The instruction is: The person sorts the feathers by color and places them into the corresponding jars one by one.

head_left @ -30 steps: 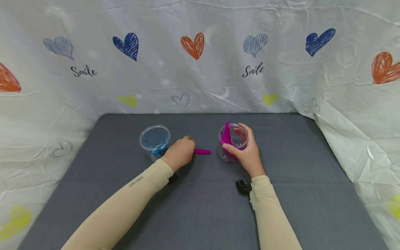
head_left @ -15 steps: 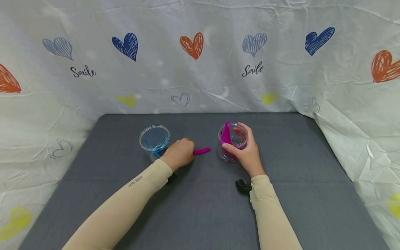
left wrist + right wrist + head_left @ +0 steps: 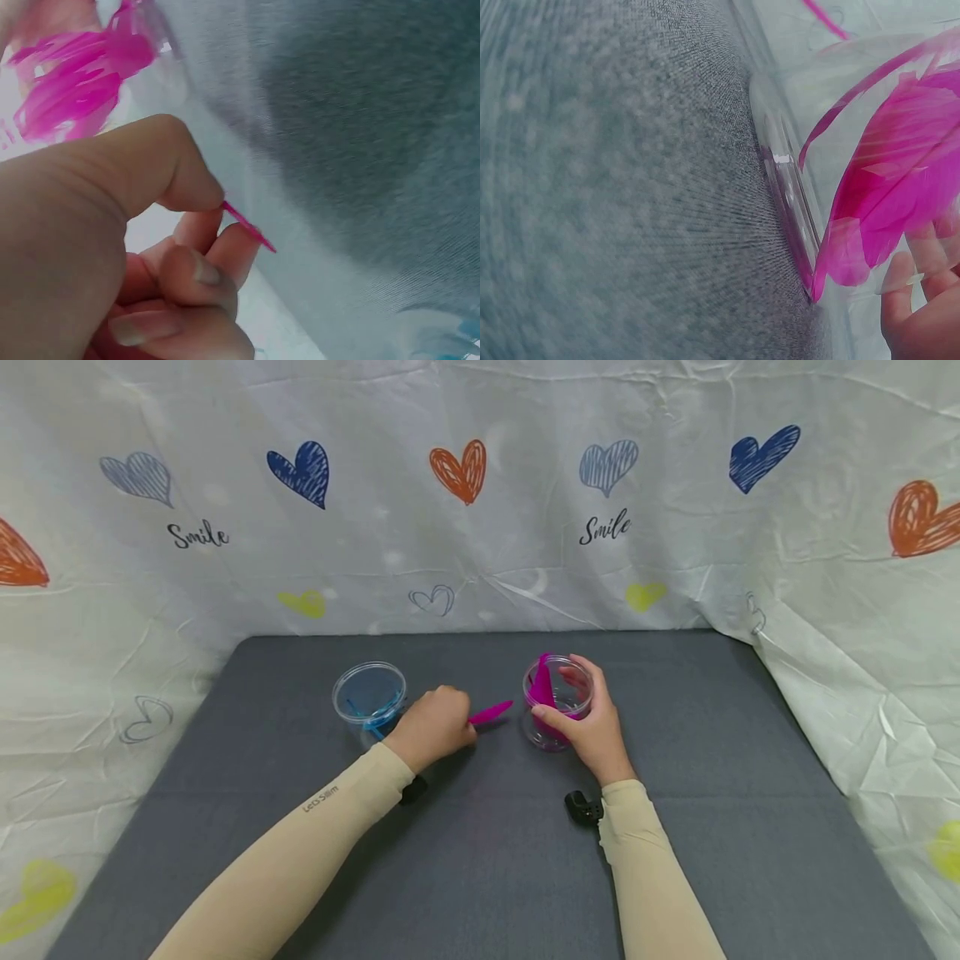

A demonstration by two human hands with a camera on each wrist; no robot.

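In the head view my left hand [image 3: 435,720] pinches a pink feather [image 3: 492,712]. It slants up to the right, its tip a little short of the clear round jar [image 3: 547,744]. From the left wrist, the same feather [image 3: 250,226] shows edge-on between thumb and fingers. My right hand [image 3: 600,739] grips the jar's right side, thumb in front and fingers behind. Inside that jar are pink feathers [image 3: 543,685], one rising past the rim; the right wrist view shows these feathers [image 3: 907,169] closely through the clear wall.
Left of my left hand stands a second clear round jar [image 3: 369,720] holding thin blue pieces [image 3: 386,718], partly hidden by the hand. Both jars rest on a dark grey cloth-covered table [image 3: 480,860]. A white curtain [image 3: 525,560] with printed hearts hangs behind.
The pink feather has tilted from nearly level to pointing up and right, and its tip is slightly nearer the right jar. My right hand and both jars stay in place.
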